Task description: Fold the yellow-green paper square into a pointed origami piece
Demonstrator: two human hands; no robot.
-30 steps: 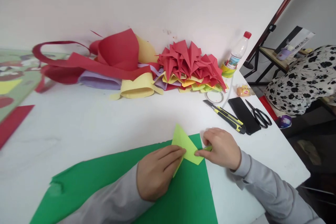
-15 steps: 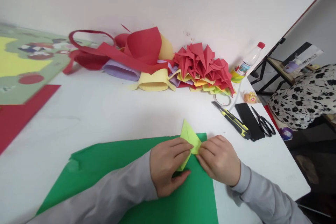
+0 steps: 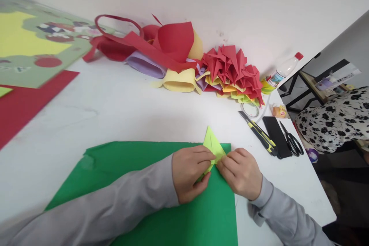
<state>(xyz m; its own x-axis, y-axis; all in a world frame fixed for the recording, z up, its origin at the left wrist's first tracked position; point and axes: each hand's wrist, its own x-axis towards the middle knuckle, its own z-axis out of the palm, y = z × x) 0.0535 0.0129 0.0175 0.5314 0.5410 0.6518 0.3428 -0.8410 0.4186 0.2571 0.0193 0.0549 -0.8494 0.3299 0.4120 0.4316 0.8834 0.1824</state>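
Observation:
A folded piece of yellow-green paper [image 3: 213, 145] lies over the far right corner of a green sheet [image 3: 184, 219], its pointed tip toward the wall. My left hand [image 3: 191, 173] presses on its left side with the fingers bent and the thumb below, closed on the paper. From the right, my right hand [image 3: 240, 173] pinches the paper's right corner between thumb and fingers. The fingertips of both hands nearly meet at the lower middle of the paper and hide part of its folds.
Red folded paper pieces [image 3: 227, 65] and a yellow paper loop [image 3: 179, 80] sit along the wall. To the right lie a utility knife [image 3: 258, 132], a black flat case [image 3: 277, 137], scissors [image 3: 292, 140] and a tape roll [image 3: 250, 110]. A bottle [image 3: 284, 71] stands behind. Someone in patterned clothing [image 3: 336, 119] is at right.
The view has tilted slightly, shifting the table contents. My left thumb has drawn closer to the paper, and my right fingertips have moved a little inward along it.

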